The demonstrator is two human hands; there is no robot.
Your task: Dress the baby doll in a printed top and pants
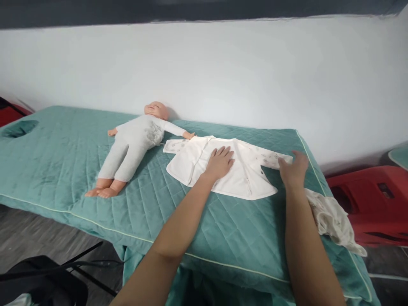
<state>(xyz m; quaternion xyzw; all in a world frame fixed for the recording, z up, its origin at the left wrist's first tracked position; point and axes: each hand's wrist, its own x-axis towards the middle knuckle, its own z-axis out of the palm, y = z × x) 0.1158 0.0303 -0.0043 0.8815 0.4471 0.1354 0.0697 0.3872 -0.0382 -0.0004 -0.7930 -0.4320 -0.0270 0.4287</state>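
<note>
A white baby shirt lies spread on the green quilted cover, its two patterned sleeves stretched out to the sides. My left hand rests flat on the middle of the shirt, fingers extended. At the cuff of the right-hand sleeve is my right hand, thumb and fingers apart, the thumb touching the cuff's end. To the left a baby doll in a whitish body suit lies on its back, one hand close to the shirt's other sleeve.
The padded green bed stands against a white wall. A crumpled white garment hangs over its right edge, near my right forearm. Red plastic stools stand beyond that edge. A black bag-like object is at lower left.
</note>
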